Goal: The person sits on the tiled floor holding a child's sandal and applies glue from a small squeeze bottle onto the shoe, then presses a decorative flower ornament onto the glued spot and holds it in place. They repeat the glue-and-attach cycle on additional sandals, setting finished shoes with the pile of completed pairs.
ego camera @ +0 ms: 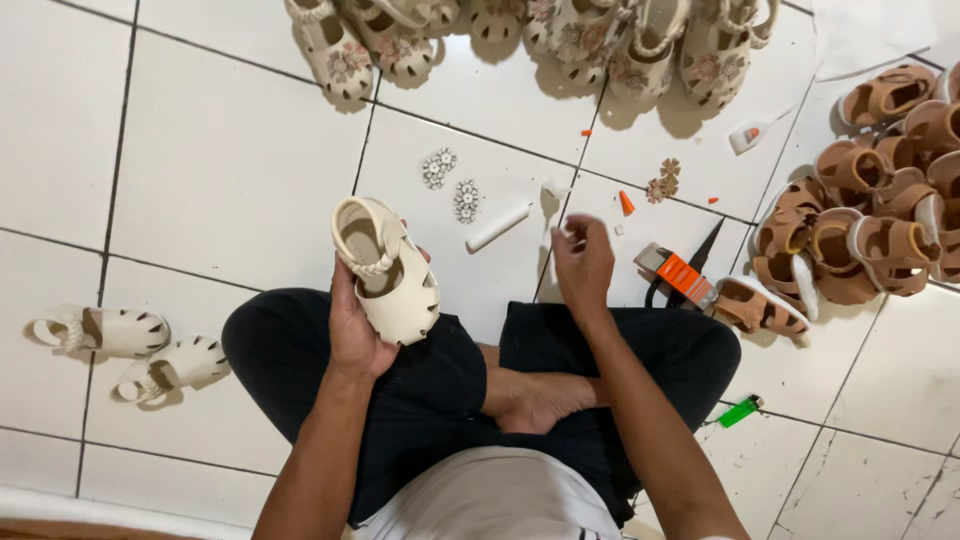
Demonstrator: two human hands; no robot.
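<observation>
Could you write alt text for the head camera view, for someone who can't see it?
A person sits cross-legged on a white tiled floor, left hand holding a cream sandal, right hand raised beside it. Cream sandals and brown sandals lie piled around.

Dark, near-black trousers [430,380] are worn, the loose fabric lying in soft folds over both thighs and knees. Below them in the head view, a light grey-white top [500,495] is seen across the torso, plain and without any visible print or pattern. Both forearms are left bare from the elbow down; no sleeves, cuffs, watch or bracelets are seen on them. The left hand [355,330] and the right hand [583,262] are ungloved, and no rings can be made out. A bare foot [540,398] is seen between the trouser legs, without sock or shoe.
</observation>
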